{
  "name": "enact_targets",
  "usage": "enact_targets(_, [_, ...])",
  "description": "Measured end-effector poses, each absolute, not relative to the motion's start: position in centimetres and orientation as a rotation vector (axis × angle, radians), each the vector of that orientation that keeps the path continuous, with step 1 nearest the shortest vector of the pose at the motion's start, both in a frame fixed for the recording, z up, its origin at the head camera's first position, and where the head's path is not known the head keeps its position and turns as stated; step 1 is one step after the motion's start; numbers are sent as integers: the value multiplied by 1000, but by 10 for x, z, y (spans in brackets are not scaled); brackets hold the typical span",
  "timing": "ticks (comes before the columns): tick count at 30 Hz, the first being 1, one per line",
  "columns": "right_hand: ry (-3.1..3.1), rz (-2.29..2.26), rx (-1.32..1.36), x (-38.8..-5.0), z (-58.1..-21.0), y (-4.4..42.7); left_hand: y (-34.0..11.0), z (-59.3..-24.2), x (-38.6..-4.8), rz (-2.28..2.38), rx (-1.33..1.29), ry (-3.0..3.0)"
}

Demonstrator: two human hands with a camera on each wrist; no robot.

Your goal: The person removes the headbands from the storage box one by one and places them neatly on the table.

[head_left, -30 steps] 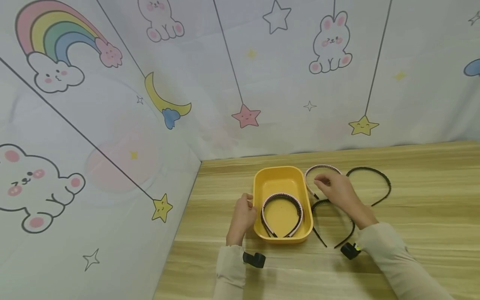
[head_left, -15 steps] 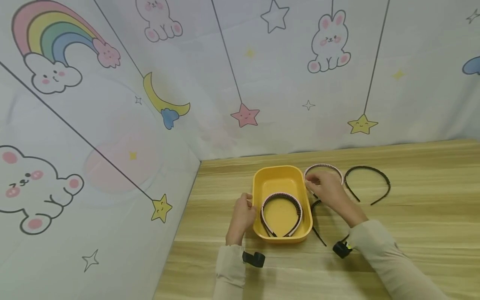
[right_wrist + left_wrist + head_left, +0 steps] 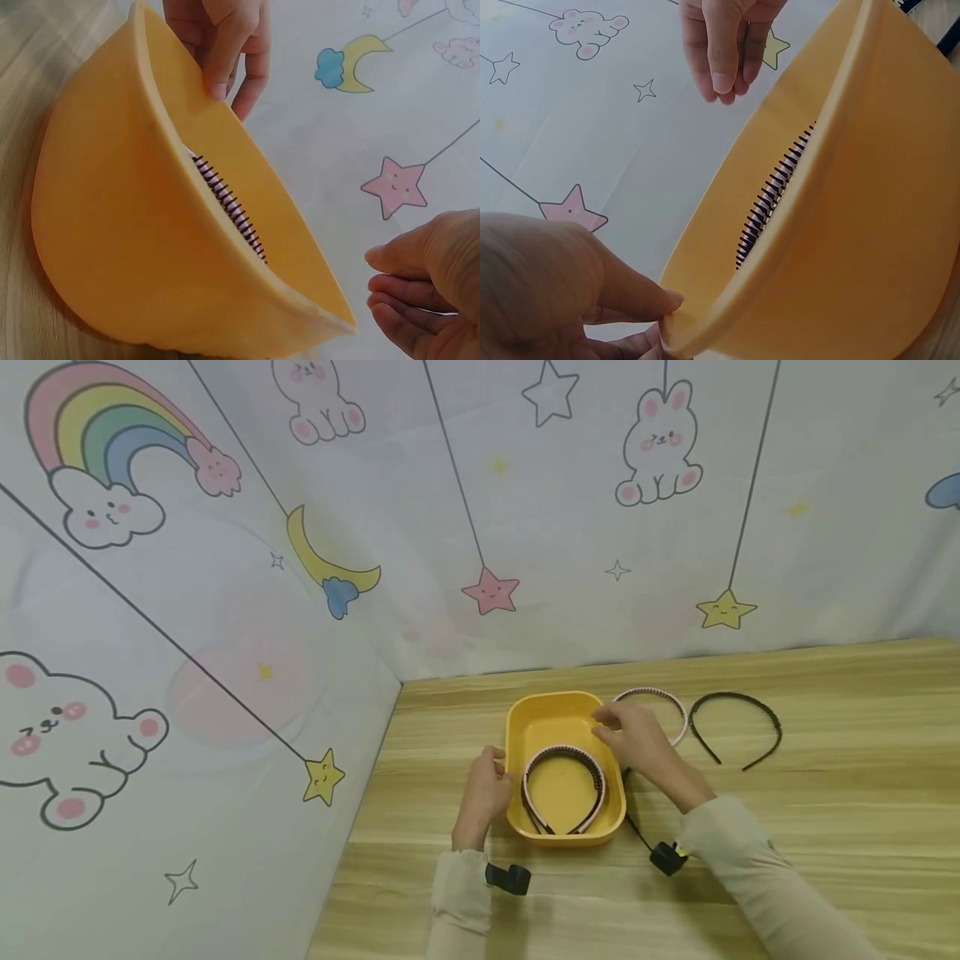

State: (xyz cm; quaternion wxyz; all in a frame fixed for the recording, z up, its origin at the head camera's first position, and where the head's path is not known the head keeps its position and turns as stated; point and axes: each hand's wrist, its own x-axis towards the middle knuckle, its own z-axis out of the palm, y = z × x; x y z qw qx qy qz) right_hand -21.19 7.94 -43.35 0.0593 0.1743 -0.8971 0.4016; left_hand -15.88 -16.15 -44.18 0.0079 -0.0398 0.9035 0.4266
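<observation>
My left hand (image 3: 486,789) pinches the left rim of a yellow container (image 3: 617,814); the left wrist view shows its thumb (image 3: 656,300) over the edge. Inside the container lie a pink headband and a black headband (image 3: 601,775), nested together at the near end. My right hand (image 3: 641,743) is above the container's right rim. In the right wrist view that hand (image 3: 435,281) has relaxed, slightly bent fingers and nothing in them, apart from the container wall (image 3: 135,225).
Right of the container, a pink headband (image 3: 651,691) and a black headband (image 3: 738,695) lie on the wooden table (image 3: 847,760). Another black headband (image 3: 640,833) is mostly hidden under my right arm. A patterned curtain stands behind and on the left.
My right hand has moved left, from above the headbands on the table to the container's right rim. The pink headband's top shows more. My left hand has stayed put.
</observation>
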Motion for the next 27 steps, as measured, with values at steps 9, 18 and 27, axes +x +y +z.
enact_targets(9, [-2705,1292,567,-215,-438,62,-162,-444,-160,1339,-132,2818])
enact_targets(18, [-2734,1373,569,-215,-440,46,-162,-443,-160,1335,-135,2813])
enact_targets(27, [-2762,1413,545,-216,-444,39,-162,-444,-160,1351,-120,2821])
